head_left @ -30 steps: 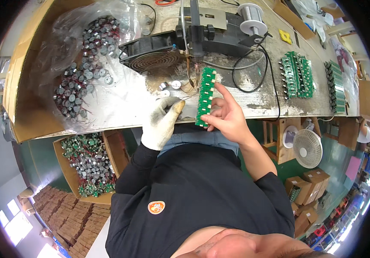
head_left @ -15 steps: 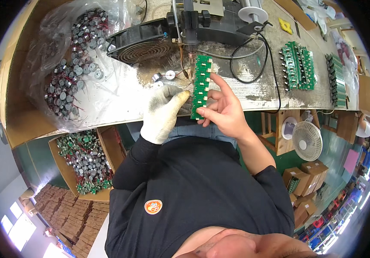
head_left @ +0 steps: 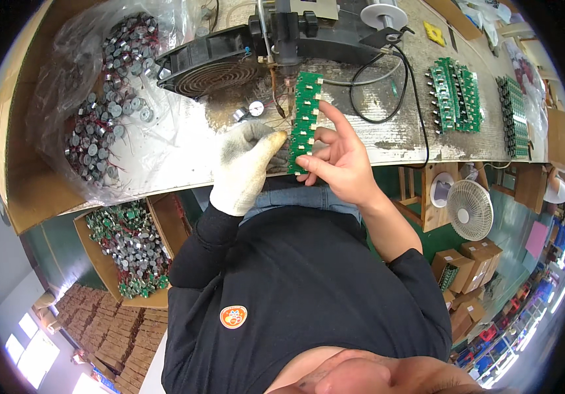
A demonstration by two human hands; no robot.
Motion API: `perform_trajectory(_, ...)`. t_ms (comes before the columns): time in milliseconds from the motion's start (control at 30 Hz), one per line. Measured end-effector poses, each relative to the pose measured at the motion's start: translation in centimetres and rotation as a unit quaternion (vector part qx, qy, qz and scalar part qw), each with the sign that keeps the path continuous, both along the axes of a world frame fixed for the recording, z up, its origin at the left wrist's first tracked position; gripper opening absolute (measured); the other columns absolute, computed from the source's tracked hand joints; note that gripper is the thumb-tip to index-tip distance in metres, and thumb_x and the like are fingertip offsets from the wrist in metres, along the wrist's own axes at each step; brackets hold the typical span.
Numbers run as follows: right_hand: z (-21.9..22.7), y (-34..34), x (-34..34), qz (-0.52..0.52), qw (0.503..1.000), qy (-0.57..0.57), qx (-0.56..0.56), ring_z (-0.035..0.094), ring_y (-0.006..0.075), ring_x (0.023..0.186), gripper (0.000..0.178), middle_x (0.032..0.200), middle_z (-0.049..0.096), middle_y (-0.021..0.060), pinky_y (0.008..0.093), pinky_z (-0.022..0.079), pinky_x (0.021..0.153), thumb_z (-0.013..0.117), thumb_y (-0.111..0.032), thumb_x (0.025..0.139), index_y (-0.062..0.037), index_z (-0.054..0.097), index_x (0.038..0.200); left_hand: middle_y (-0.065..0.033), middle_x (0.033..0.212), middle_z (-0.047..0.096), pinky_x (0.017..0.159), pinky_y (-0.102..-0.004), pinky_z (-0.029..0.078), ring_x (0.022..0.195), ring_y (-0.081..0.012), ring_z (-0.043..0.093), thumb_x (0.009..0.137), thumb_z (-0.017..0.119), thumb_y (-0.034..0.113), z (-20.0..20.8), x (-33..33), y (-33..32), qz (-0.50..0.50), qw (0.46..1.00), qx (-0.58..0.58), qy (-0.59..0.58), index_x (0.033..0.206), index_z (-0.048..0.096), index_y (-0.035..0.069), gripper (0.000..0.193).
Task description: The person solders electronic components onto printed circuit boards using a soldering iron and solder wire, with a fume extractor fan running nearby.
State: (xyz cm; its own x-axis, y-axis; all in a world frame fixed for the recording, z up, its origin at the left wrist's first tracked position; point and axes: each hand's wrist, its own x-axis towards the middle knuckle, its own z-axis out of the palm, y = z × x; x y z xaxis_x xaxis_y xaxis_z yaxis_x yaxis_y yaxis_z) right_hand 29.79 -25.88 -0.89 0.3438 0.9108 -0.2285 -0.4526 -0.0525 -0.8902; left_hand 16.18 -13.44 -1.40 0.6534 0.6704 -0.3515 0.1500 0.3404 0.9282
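My bare right hand (head_left: 343, 157) grips a long green circuit board (head_left: 306, 118) by its right edge and lower end. The board stands nearly upright in view, with a row of small white connectors on it. My left hand (head_left: 246, 161), in a whitish glove, has thumb and fingers pinched together at the board's left edge. What lies in that pinch is too small to make out. Just above the board's top left is the tip of a soldering fixture (head_left: 280, 108). Two small round motors (head_left: 256, 108) with thin wires lie on the bench beyond my left hand.
A heap of small motors (head_left: 108, 108) lies on clear plastic at the left. A black fan (head_left: 220, 75) stands behind my hands, beside a solder spool (head_left: 385, 16) and a looping black cable (head_left: 420, 98). More boards (head_left: 454, 95) are stacked at the right. A box of parts (head_left: 108, 279) sits below the bench.
Both hands and the board have shifted slightly, the left one a little left and the board a little up in view. Both grips stay the same.
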Motion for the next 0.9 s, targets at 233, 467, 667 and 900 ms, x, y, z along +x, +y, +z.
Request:
perform_trajectory(233,-0.6,-0.1,-0.1,0.003,1.0,-0.003,-0.001,0.066,0.017,0.07,0.081,0.102,0.058,0.0128,0.0254,0.054,0.054,0.063,0.006,0.083,-0.0106,0.018,0.148,-0.0056,0.083,0.065,0.065,-0.0244,0.05,0.071,-0.0113,0.062,0.09,0.061,0.014,-0.2,-0.1,-0.3,0.004,1.0,-0.015,-0.02,0.094,0.062,0.0,0.015)
perform_trajectory(467,-0.8,-0.4,-0.3,0.005,1.0,-0.012,-0.01,0.066,0.0178,0.07,0.082,0.103,0.059,0.014,0.0261,0.054,0.054,0.064,0.005,0.083,-0.0095,0.016,0.148,-0.0077,0.084,0.066,0.064,-0.0246,0.051,0.071,-0.013,0.063,0.092,0.06,0.014,0.4,-0.1,-0.5,0.007,0.999,-0.051,-0.018,0.094,0.062,-0.001,0.016)
perform_trajectory(667,-0.4,-0.4,-0.4,0.011,1.0,-0.012,-0.011,0.066,0.018,0.07,0.082,0.103,0.059,0.0143,0.0259,0.054,0.053,0.064,0.005,0.083,-0.0094,0.016,0.148,-0.0075,0.086,0.066,0.063,-0.0248,0.051,0.07,-0.0127,0.063,0.092,0.059,0.015,0.7,0.2,-0.9,0.041,0.995,-0.083,-0.041,0.096,0.062,0.0,0.016)
perform_trajectory(900,-0.5,-0.3,-0.5,0.003,1.0,-0.016,-0.014,0.066,0.0178,0.069,0.082,0.102,0.058,0.0141,0.0257,0.054,0.053,0.063,0.005,0.084,-0.0095,0.016,0.148,-0.0069,0.085,0.066,0.063,-0.0244,0.051,0.071,-0.0122,0.063,0.093,0.059,0.016,0.0,0.1,-0.7,0.034,0.999,-0.027,-0.032,0.1,0.062,0.0,0.018)
